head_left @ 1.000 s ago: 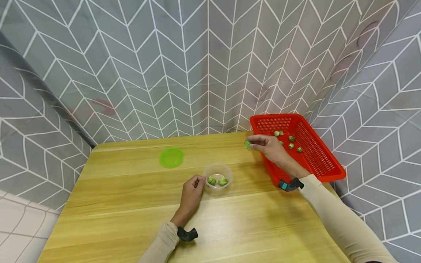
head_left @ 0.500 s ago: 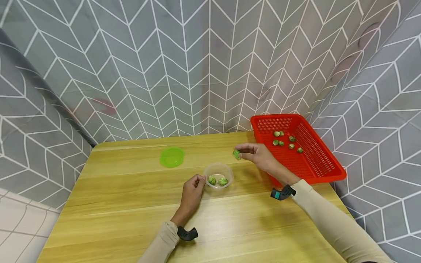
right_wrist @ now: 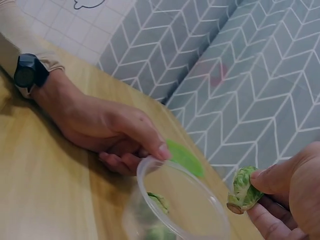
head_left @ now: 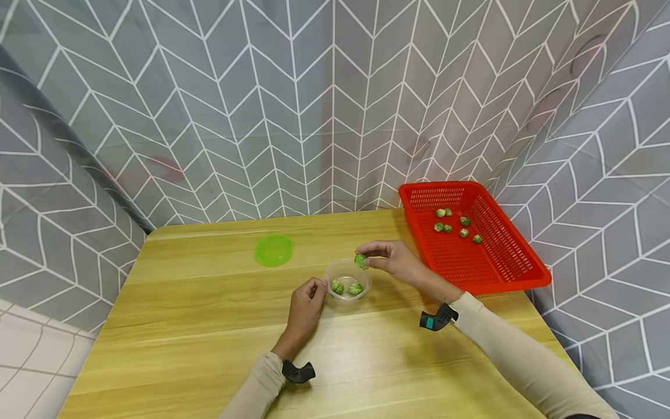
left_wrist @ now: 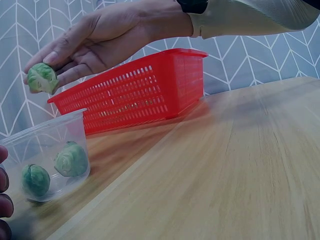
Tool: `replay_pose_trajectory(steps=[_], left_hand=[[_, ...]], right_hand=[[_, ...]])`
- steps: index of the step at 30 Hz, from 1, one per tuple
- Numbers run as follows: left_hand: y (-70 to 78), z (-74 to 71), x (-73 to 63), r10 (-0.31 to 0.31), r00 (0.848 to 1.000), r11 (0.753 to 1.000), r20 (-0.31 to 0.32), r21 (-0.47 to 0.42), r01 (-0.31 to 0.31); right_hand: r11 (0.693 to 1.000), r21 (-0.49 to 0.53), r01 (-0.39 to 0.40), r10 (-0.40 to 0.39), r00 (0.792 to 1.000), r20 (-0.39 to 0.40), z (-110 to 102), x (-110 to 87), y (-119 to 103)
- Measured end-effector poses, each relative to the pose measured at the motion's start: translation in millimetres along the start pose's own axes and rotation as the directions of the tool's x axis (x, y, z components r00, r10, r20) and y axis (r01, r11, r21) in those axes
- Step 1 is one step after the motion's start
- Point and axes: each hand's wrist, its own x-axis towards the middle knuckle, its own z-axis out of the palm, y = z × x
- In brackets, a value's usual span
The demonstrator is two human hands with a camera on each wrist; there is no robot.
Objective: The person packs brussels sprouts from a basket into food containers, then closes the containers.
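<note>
Between thumb and fingers, my right hand (head_left: 395,261) pinches a Brussels sprout (right_wrist: 243,190) over the right rim of a clear plastic tub (head_left: 348,297). Two more sprouts lie on the tub's floor, one sprout (left_wrist: 35,180) to the left and another sprout (left_wrist: 71,159) to the right in the left wrist view. My left hand (head_left: 305,310) holds the tub at its left rim, the thumb on the edge and the other fingers curled against the outside wall, as the right wrist view shows.
A red plastic basket (head_left: 502,278) stands at the table's right side with several sprouts (head_left: 464,233) in it. A green lid (head_left: 274,250) lies flat behind the tub to the left. A patterned grey curtain (head_left: 314,116) hangs behind the wooden table (head_left: 199,302).
My right hand has carried the sprout leftward and toward me, from beside the red basket to above the tub's rim. The left hand and tub have stayed in place.
</note>
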Motion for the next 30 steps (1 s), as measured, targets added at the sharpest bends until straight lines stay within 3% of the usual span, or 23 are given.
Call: replay_pose_trajectory(steps=[16,21,23,30], left_hand=[[4.9,0.4,-1.5,-0.007,1.0,1.0,-0.01,0.0,0.007],[1.6,2.1,-1.1,-0.034,0.999,0.999,-0.022,0.02,0.035],[5.1,2.3,-1.2,-0.048,0.999,0.999,-0.024,0.025,0.048],[37.3,-3.5,-6.1,-0.03,1.0,1.0,0.004,-0.006,0.03]], right_hand=[[1.0,0.014,-0.026,0.025,0.995,0.092,29.8,0.3,3.5],[0.999,-0.034,-0.012,0.015,0.994,0.106,37.1,-0.7,6.3],[0.998,-0.065,0.008,-0.001,0.994,0.113,39.6,-1.6,6.3],[0.99,-0.136,0.047,-0.028,0.99,0.14,46.9,-2.4,9.1]])
